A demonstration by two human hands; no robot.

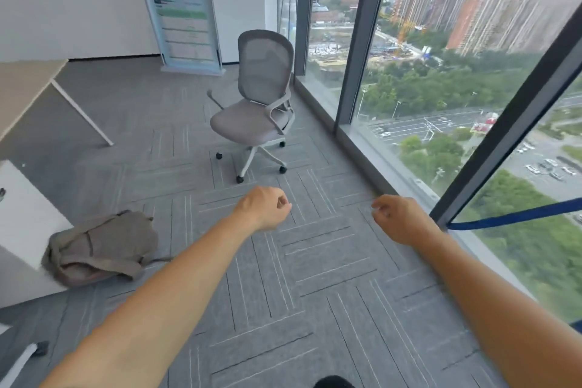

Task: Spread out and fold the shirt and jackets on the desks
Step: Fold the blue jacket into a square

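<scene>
1. The head camera looks down at a grey carpet floor [315, 277] in an office.
2. Both bare arms reach out in front, over the carpet.
3. The left hand [266, 206] has its fingers curled in like a loose fist. It holds nothing.
4. The right hand [398, 217] also has its fingers curled in, and it holds nothing. The two hands are apart, with carpet showing between them.
5. A grey-brown jacket [100, 249] lies in a crumpled heap on the floor at the left. It touches the corner of a white cabinet [25, 211]. It is well apart from both hands, and it is not on a desk.
6. A tan desk [25, 85] with white legs stands further back on the left.
7. A grey office chair [258, 110] on wheels stands ahead of the hands, near the big window [425, 72].
8. A tall banner [182, 6] stands by the white wall behind the chair.
9. A blue strap [519, 214] runs from beside the right wrist to the right edge.
</scene>
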